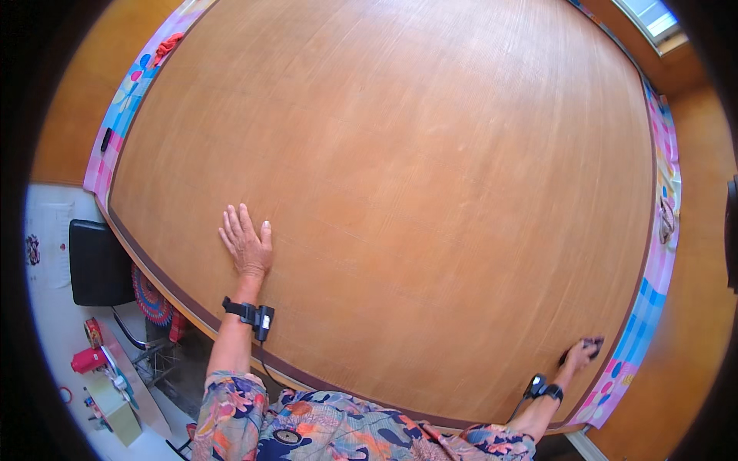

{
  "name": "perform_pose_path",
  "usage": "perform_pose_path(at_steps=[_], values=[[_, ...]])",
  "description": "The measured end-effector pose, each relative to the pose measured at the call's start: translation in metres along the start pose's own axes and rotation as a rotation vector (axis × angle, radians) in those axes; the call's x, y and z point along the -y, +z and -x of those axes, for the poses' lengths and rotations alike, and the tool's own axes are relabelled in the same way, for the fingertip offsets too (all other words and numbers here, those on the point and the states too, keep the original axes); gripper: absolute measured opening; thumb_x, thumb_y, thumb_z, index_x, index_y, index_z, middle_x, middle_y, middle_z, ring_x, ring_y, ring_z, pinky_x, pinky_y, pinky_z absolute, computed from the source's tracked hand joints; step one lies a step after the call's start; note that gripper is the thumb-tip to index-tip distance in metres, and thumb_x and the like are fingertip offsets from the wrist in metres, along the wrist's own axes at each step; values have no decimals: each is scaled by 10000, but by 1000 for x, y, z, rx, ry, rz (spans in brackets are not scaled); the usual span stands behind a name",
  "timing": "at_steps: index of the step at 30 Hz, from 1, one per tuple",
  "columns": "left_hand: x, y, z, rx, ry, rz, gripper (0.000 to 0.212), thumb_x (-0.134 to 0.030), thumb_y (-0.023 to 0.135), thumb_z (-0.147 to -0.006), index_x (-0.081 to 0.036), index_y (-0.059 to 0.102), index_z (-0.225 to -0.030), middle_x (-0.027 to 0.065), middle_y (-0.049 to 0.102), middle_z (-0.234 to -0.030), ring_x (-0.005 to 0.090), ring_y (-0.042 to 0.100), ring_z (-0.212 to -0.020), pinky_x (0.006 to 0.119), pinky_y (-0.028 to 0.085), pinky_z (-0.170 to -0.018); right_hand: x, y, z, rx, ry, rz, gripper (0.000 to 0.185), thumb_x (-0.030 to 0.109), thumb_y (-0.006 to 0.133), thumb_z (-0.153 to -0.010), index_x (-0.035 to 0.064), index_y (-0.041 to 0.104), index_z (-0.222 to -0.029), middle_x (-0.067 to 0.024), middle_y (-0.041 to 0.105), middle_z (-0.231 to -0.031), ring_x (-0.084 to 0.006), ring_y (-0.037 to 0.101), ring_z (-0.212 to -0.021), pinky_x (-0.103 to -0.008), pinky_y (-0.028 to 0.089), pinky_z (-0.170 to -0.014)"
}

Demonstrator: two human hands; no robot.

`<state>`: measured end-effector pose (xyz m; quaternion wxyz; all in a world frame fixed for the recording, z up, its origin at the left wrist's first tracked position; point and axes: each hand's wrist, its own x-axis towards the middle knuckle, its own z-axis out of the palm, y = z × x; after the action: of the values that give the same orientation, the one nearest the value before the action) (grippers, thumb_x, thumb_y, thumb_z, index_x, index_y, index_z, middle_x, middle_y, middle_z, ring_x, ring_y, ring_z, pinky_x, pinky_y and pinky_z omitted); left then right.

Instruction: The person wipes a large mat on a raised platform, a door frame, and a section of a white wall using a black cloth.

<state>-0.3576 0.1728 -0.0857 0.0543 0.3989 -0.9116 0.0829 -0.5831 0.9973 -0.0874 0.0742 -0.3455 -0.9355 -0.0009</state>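
Observation:
Before me spreads a large brown mat with a dark border, covering a raised platform. My left hand lies palm down on the mat's left part, fingers spread, holding nothing. Near the right border, my right hand is closed over a dark, bunched item, apparently a cloth, pressed on the mat. The fingers cover part of it. Each wrist wears a strapped device with a cable.
Patterned fabric edges the mat; a red cloth and a black object lie on its left strip, a crumpled item on its right. At lower left stand a black chair and a sewing machine with pink thread.

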Motion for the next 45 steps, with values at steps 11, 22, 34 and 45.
perform_pose_path(at_steps=[11, 22, 34, 45], values=[[-13, -4, -5, -1, 18, 40, 642, -349, 499, -901, -28, 313, -1425, 212, 277, -1483, 358, 236, -1385, 515, 180, -1121, 276, 63, -105, -278, -807, -165, 461, 156, 590, -773, 159, 596, -1234, -178, 667, -995, -325, 640, -904, -424, 506, -791], [-5, -32, 2, 89, -50, 105, 609, -252, 484, -882, -28, 319, -1425, 196, 281, -1489, 340, 226, -1396, 461, 151, -1143, 642, -33, 339, 57, -2411, -844, 123, 160, 568, -809, 186, 616, -919, -66, 458, -790, -202, 539, -747, -308, 432, -522], [11, -18, 1, 39, 32, 168, 568, -230, 439, -902, -5, 331, -1412, 213, 298, -1473, 373, 246, -1377, 469, 173, -1136, 513, 75, -72, 9, -838, -479, 135, 179, 524, -887, 66, 567, -949, -189, 617, -807, -332, 598, -705, -469, 468, -609], [23, 1, 5, -42, 95, 5, 528, -265, 445, -948, -16, 351, -1404, 235, 339, -1443, 374, 309, -1340, 466, 238, -1105, -112, -52, 33, 78, -195, 532, 231, 221, 495, -919, 22, 497, -1037, -269, 622, -923, -456, 593, -852, -515, 457, -689]])
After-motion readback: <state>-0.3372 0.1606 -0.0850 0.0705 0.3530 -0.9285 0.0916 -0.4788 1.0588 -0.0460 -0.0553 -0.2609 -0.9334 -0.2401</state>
